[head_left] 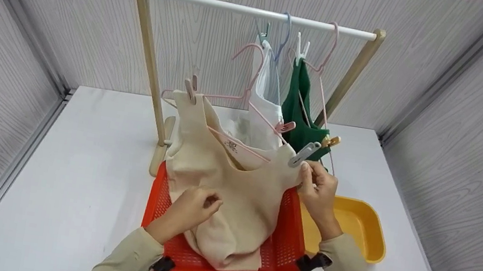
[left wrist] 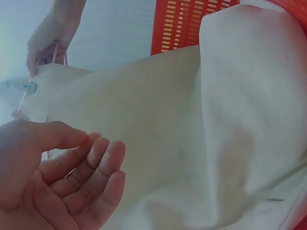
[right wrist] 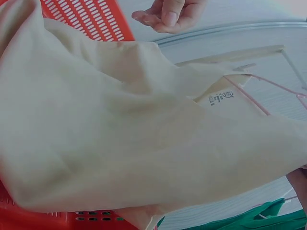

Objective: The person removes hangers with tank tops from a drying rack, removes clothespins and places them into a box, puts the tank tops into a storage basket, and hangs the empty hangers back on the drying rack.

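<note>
A beige tank top (head_left: 232,200) hangs on a pink hanger (head_left: 239,98), its hook free of the rail. Clothespins grip both straps, a beige clothespin (head_left: 191,89) on the left and a grey clothespin (head_left: 304,155) on the right. At the right shoulder, my right hand (head_left: 319,193) pinches the hanger's end just below the grey clothespin; pink wire shows between its fingers in the left wrist view. Over the tank top's front is my left hand (head_left: 193,209), its fingers loosely curled around nothing. The garment's lower part lies in a red basket (head_left: 291,237).
Behind stands a drying rack with a white rail (head_left: 222,5). A white garment (head_left: 265,110) and a green garment (head_left: 301,111) hang from it toward the right, held by clothespins. Beside the basket is a yellow tray (head_left: 365,228). Grey panels enclose the white table (head_left: 71,168).
</note>
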The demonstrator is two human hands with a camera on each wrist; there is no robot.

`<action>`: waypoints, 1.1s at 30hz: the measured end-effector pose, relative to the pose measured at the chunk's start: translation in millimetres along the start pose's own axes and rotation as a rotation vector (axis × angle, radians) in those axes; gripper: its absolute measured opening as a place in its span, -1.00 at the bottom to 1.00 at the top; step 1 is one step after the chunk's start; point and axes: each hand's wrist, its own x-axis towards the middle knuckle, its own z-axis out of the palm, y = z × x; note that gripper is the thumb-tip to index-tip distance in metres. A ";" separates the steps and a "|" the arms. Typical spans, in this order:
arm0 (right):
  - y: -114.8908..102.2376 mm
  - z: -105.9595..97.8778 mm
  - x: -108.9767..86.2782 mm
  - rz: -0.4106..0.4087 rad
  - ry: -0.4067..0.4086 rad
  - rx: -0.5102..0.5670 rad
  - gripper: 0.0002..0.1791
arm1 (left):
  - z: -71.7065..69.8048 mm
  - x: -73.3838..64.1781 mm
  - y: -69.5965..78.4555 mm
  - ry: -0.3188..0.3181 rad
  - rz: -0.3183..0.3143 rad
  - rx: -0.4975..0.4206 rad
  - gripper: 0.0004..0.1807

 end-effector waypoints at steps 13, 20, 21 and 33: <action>10.8 -11.6 -1.6 -0.013 -0.029 0.101 -0.85 | -19.7 4.8 -8.9 0.147 -0.065 -0.078 -0.96; 13.5 -17.2 -0.7 -0.031 -0.049 0.142 -0.85 | -37.4 8.0 -14.3 0.246 -0.093 -0.086 -0.93; 14.0 -18.1 -0.3 -0.030 -0.052 0.145 -0.86 | -40.2 8.6 -15.4 0.260 -0.093 -0.083 -0.93; 16.2 -23.8 0.5 -0.052 -0.065 0.156 -0.85 | -59.0 13.7 -17.5 0.429 -0.091 -0.104 -0.91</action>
